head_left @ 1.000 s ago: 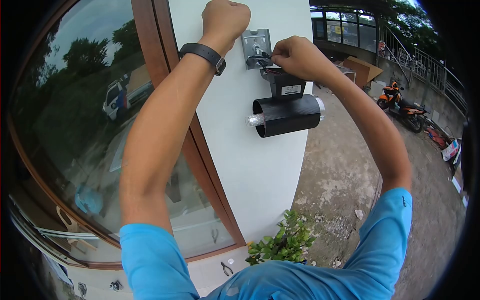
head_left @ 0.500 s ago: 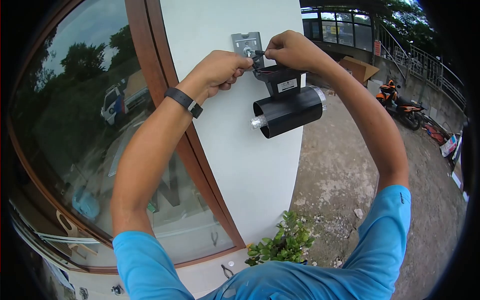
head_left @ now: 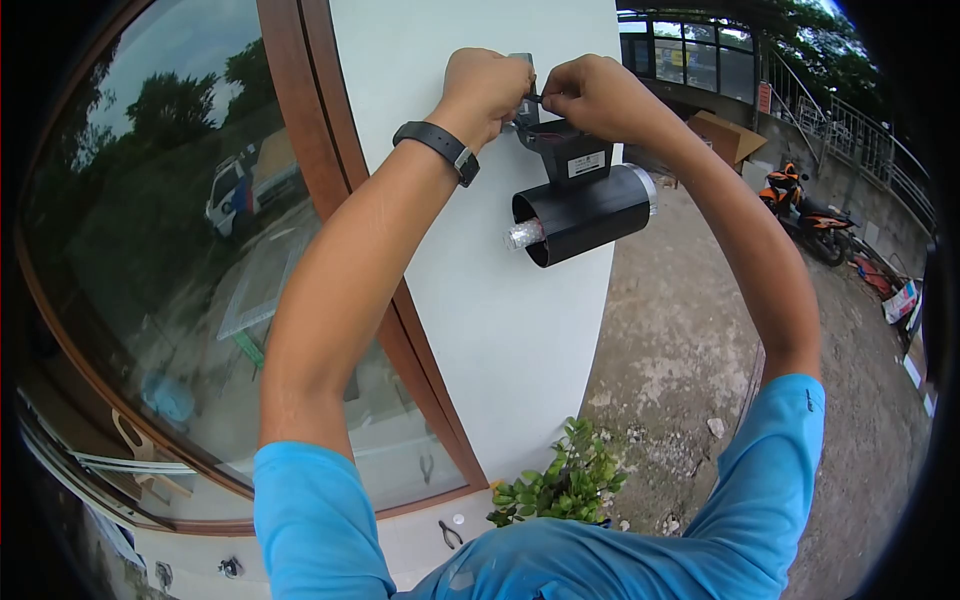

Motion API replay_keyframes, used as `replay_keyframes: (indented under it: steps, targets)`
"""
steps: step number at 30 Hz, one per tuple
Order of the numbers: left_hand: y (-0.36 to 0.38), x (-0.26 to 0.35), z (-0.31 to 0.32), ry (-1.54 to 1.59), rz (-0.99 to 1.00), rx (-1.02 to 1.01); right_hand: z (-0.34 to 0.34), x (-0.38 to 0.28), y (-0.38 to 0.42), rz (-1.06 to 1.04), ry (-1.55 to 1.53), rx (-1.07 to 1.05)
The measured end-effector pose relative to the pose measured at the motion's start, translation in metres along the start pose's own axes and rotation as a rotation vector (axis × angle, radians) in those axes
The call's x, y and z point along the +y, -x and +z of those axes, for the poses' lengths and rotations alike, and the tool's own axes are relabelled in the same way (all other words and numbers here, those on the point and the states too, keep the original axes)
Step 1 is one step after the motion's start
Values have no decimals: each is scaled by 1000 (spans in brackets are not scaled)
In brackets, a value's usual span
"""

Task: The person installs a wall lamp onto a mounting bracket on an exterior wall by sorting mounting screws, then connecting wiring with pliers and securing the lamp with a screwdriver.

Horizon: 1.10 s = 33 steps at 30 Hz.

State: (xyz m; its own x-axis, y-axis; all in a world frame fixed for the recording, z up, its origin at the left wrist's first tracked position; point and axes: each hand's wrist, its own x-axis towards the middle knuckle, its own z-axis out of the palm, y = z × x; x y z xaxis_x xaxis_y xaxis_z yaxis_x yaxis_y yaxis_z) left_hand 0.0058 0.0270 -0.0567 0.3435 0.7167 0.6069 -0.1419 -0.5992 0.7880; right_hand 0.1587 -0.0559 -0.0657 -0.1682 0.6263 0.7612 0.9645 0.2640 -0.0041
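Both hands are raised to a grey metal mounting bracket [head_left: 521,62] on the white wall. My left hand [head_left: 482,92] is closed at its front, pinching a black wire largely hidden by the fingers. My right hand [head_left: 598,98] pinches the dark end of the wire [head_left: 538,98] between thumb and forefinger, just right of the left fingertips. Right below hangs a black cylindrical wall light [head_left: 590,218], its box-shaped base [head_left: 572,150] open at the top and labelled in white. Clear plastic wrap [head_left: 524,235] sticks out of the cylinder's left end.
A brown-framed glass window [head_left: 320,110] stands close on the left. Below are a leafy plant [head_left: 562,480] and pliers [head_left: 450,535] on the ledge. An orange motorbike [head_left: 805,215] and a cardboard box [head_left: 728,137] are farther off to the right.
My left hand has moved up and right, now covering much of the bracket. The right hand stays close by, still pinching the wire, and has shifted slightly right in view.
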Motion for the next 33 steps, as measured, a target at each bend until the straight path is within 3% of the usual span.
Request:
replay_keyframes:
  steps: [4, 7, 10, 13, 16, 19, 23, 26, 29, 33]
  targets:
    - [-1, -5, -7, -241, 102, -131, -2, 4, -1, -12, -24, -11]
    - [7, 13, -26, -409, -19, -341, -5, -3, -2, 49, -59, -33]
    - [-1, 11, -35, -905, 325, -478, -6, -4, -3, 79, -71, -75]
    - [-16, 22, -31, -973, 50, -523, -7, 0, -5, 63, -100, -79]
    - [-19, -9, -26, -1058, 708, -299, -13, -5, -3, 136, -133, -132]
    - [-2, 6, -38, -881, 545, -99, -7, 1, -9, 139, -177, -130]
    - [18, 9, -44, -813, 390, -204, -18, -8, -9, 175, -202, -197]
    - [22, -10, -38, -734, 416, -137, -7, 15, -23, 187, -285, -232]
    - [23, -12, -35, -767, 410, -122, -23, -16, -21, 311, -279, -341]
    - [21, -13, -26, -774, 355, -109, -21, -5, -27, 381, -473, -467]
